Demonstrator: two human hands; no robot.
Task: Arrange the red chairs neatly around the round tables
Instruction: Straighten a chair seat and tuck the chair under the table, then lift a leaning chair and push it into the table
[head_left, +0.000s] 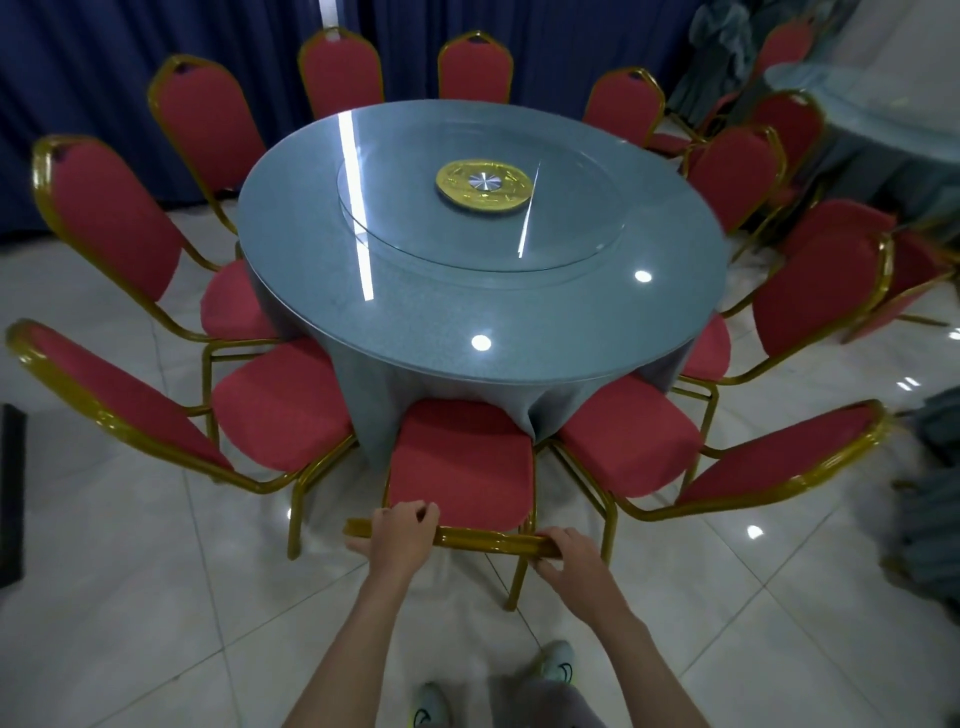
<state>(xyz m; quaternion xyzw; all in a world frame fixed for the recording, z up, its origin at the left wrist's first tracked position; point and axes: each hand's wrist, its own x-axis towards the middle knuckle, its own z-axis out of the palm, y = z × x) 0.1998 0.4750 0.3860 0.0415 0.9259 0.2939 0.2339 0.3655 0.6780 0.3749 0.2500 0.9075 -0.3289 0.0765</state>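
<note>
A round table (519, 332) with a grey-blue cloth and glass top stands in the middle, ringed by several red chairs with gold frames. The nearest red chair (462, 457) faces the table, its seat front just under the hanging cloth. My left hand (397, 532) grips the left part of its gold back rail. My right hand (569, 553) grips the right end of that rail. Neighbouring chairs stand close on the left (283, 410) and right (631, 434).
A glass turntable (395, 208) with a gold hub lies on the tabletop. Dark blue curtains (78, 78) hang behind. A second clothed table (883, 98) with more red chairs stands at the far right. My feet are on glossy white tiles (156, 623) behind the chair.
</note>
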